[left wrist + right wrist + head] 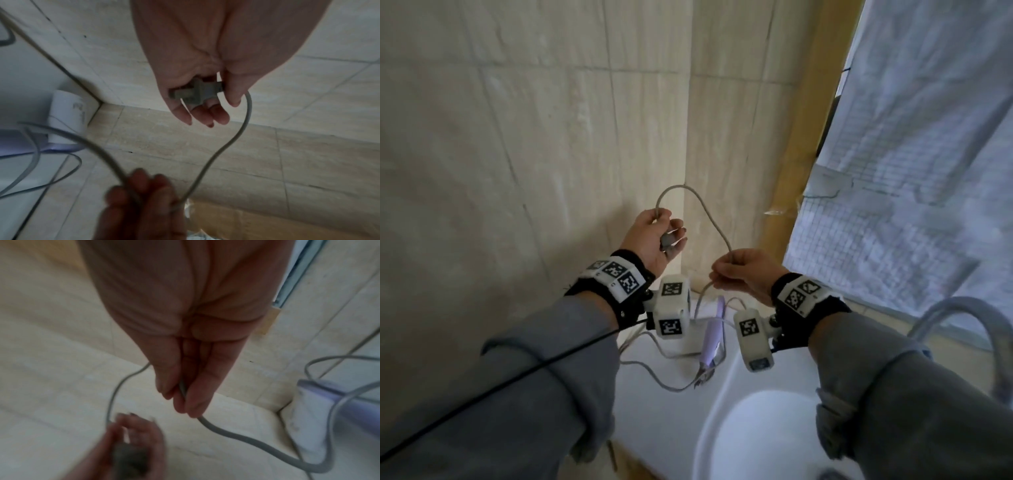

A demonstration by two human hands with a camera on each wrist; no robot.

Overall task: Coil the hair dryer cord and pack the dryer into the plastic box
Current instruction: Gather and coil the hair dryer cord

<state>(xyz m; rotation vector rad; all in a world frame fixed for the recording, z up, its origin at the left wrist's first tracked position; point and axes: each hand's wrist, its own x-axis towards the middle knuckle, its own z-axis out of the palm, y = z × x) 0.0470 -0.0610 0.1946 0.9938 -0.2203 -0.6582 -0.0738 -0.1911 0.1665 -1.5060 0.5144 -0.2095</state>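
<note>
My left hand (659,236) is raised before the tiled wall and holds the grey plug (195,95) against its palm, thumb over the cord end. The grey cord (698,205) arches up from it and drops to my right hand (736,270), which pinches it between thumb and fingers (185,395). From there the cord (246,439) runs down in loose loops to the lilac hair dryer (712,332), which lies on the white counter (654,404) beside the wall. No plastic box can be made out.
A white basin (774,435) fills the lower middle, with a curved grey tap (962,329) at the right. A covered window (911,171) stands to the right. A white cylindrical object (65,116) sits in the counter's corner. A black cable (517,377) crosses my left sleeve.
</note>
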